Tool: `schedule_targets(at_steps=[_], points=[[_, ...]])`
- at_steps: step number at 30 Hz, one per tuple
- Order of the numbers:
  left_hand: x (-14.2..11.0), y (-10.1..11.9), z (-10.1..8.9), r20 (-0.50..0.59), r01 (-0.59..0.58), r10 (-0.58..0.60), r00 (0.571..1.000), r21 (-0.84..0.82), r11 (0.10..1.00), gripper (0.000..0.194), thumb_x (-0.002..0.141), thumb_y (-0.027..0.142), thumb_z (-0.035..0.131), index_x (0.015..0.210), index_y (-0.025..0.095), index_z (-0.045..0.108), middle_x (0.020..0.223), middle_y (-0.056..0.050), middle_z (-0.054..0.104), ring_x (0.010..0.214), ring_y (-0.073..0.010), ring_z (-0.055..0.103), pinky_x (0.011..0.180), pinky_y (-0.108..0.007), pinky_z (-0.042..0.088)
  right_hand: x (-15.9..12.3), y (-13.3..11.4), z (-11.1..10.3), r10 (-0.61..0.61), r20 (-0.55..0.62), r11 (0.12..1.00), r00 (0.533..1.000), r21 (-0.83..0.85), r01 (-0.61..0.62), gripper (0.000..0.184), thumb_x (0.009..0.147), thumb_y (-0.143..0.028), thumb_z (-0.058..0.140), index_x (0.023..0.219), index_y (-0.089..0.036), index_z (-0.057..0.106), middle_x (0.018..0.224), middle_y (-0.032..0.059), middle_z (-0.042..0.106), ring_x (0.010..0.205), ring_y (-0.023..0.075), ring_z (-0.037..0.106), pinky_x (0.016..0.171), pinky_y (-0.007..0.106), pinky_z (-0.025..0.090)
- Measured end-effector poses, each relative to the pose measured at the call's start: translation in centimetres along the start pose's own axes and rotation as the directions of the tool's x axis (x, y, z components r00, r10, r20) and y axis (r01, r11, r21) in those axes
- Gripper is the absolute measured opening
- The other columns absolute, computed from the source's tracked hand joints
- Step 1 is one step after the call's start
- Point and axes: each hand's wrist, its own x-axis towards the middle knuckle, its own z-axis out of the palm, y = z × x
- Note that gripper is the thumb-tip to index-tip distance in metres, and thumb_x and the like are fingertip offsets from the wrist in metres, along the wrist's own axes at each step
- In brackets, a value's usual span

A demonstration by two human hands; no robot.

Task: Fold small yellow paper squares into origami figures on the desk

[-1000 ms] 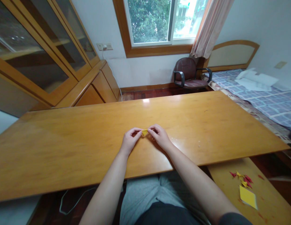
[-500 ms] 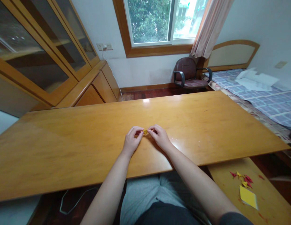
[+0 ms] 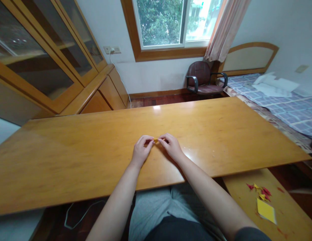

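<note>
Between my two hands is a small folded piece of yellow paper [image 3: 156, 140], just above or on the wooden table [image 3: 95, 144]; I cannot tell which. My left hand [image 3: 143, 147] pinches its left end between thumb and fingers. The right end is in the pinch of my right hand [image 3: 170, 144]. Most of the paper is hidden by my fingertips, and only a narrow strip shows in the gap.
On a lower surface [image 3: 242, 187] at the right lie several red and yellow folded paper pieces [image 3: 265, 192] and a stack of yellow square paper [image 3: 266, 211]. Beyond the table stand a brown armchair [image 3: 199, 75], a glass-door cabinet [image 3: 81, 80] and a bed [image 3: 284, 107].
The yellow paper has tilted or been folded: a small downward-pointing triangle showed before, and a thinner strip shows now. Both hands stay in nearly the same place.
</note>
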Motion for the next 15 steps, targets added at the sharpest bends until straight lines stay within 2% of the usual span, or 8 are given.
schedule_targets(at_steps=[8, 15], points=[[0.09, -0.07, 0.05, -0.011, -0.009, 0.009, 1.000, 0.008, 1.000, 0.010, 0.090, 0.028, 0.061, 0.089, 0.021, 0.067, 0.088, -0.003, 0.069, 0.083, -0.0168, 0.065, 0.078, -0.029, 0.052, 0.02, 0.40, 0.15, 0.012, -0.008, 1.000, 1.000, 0.016, -0.011, 0.013, 0.090, -0.028, 0.062, 0.086, -0.017, 0.068, 0.083, 0.0045, 0.067, 0.073, 0.0165, 0.059, 0.071, 0.028, 0.046], [0.06, -0.04, -0.03, -0.017, -0.029, 0.029, 0.999, 0.006, 1.000, 0.011, 0.090, 0.029, 0.062, 0.090, 0.020, 0.068, 0.090, -0.004, 0.070, 0.085, -0.0174, 0.066, 0.079, -0.030, 0.052, 0.07, 0.12, -0.03, 0.026, -0.032, 0.996, 0.999, 0.081, -0.024, 0.013, 0.089, -0.028, 0.064, 0.083, -0.018, 0.068, 0.080, 0.0037, 0.067, 0.071, 0.0160, 0.059, 0.069, 0.028, 0.046]])
